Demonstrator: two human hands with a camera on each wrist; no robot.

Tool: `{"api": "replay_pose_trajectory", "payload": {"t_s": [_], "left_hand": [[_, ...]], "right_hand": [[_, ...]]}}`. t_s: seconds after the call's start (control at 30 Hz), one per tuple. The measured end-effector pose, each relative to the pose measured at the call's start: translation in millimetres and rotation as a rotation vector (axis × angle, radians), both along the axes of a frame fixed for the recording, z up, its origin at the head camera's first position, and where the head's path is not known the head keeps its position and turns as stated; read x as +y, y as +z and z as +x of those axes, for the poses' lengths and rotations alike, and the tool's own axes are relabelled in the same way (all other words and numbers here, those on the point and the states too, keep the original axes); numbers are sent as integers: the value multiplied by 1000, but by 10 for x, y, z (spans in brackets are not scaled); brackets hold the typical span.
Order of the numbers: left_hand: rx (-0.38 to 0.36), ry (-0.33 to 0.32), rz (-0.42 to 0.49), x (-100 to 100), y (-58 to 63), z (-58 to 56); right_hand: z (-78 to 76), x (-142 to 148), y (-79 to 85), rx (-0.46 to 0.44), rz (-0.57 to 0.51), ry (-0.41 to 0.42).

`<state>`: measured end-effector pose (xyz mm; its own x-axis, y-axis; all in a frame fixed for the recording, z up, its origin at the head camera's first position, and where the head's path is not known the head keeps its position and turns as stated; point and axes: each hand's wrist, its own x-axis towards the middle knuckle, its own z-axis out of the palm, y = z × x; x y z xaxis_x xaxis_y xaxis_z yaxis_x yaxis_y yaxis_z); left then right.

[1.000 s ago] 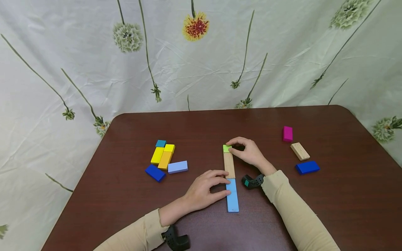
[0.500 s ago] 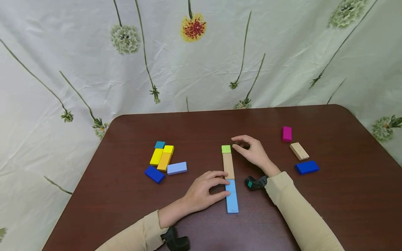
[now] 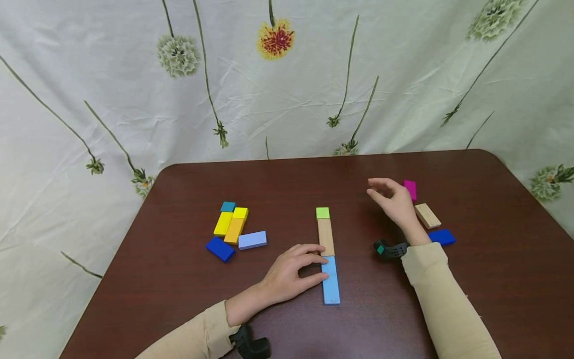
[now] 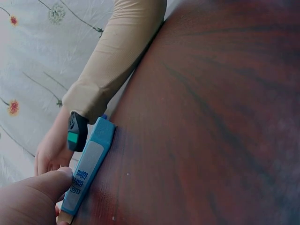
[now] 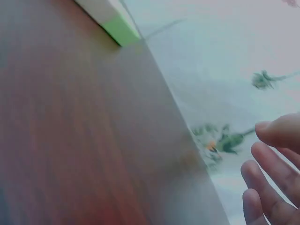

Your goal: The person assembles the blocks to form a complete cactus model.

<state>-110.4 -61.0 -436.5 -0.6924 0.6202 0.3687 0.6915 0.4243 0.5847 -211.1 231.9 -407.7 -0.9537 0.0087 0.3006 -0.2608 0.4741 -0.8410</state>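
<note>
In the head view, a row on the table runs away from me: a light blue block (image 3: pixel 331 286) nearest, a plain wooden block (image 3: pixel 326 237) beyond it, and a lime green block (image 3: pixel 322 213) at the far end. My left hand (image 3: pixel 293 273) rests against the row's left side, thumb and a finger touching the light blue block, another finger at the plain one. Printed characters show on the light blue block (image 4: pixel 86 173) in the left wrist view, beside the thumb. My right hand (image 3: pixel 394 204), holding nothing, hovers right of the row with relaxed fingers, left of a magenta block (image 3: pixel 410 190).
Behind the right hand and wrist lie another plain wooden block (image 3: pixel 428 216) and a partly hidden dark blue block (image 3: pixel 442 237). To the left sits a group with yellow blocks (image 3: pixel 223 224), an orange block (image 3: pixel 234 231), a teal block (image 3: pixel 227 206), a dark blue and a periwinkle block (image 3: pixel 252 240).
My right hand has let go of the lime green block and moved right and farther away, toward the magenta block. The left hand stays in place on the row.
</note>
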Motion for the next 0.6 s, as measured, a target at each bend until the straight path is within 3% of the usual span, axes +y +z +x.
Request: {"api": "replay_pose_trajectory", "payload": {"t_s": [0.3, 0.6], "left_hand": [[-4, -3, 0, -3, 8, 2], [-9, -3, -5, -7, 17, 6]], "right_hand": [[35, 257, 42, 20, -6, -173], [87, 433, 69, -103, -33, -328]]}}
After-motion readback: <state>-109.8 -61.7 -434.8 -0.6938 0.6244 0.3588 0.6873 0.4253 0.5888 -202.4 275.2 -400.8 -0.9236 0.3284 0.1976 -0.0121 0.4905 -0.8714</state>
